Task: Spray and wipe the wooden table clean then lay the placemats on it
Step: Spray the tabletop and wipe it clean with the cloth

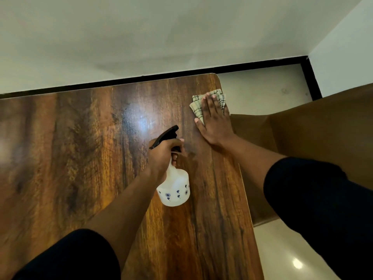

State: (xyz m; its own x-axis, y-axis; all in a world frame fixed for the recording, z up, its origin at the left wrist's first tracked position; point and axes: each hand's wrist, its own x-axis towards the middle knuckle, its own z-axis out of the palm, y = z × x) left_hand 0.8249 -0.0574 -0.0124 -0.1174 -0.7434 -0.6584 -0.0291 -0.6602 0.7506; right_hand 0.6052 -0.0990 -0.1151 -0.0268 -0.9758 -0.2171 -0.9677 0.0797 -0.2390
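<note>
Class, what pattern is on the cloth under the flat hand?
The cloth is cream with a dark checked grid; the head view shows it, under the right hand.

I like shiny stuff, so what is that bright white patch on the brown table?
Head view: it is glare, a light reflecting off the glossy wooden table just beyond the spray bottle; another glint shows on the floor; the wide lens bends the table's edges.

Two bare forearms enter from the bottom of the frame, each with a black sleeve pushed up near the elbow; left hand (161,156) and right hand (215,120) wear nothing
</note>
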